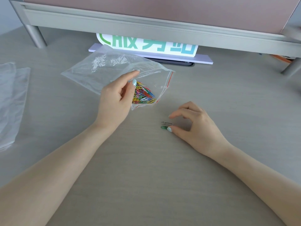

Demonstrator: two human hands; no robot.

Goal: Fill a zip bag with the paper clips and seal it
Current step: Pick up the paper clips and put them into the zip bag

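On the table (146,176), our left hand (114,101) pinches the zip bag (104,70) mouth; right hand (195,124), grip released, should pinch the silver clip (167,123) and green clip (163,127) together.

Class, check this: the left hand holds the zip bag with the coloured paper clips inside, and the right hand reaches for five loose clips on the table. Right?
Not quite. The head view shows only two loose clips by the right hand, not five. The left hand does hold the zip bag with the coloured paper clips inside.
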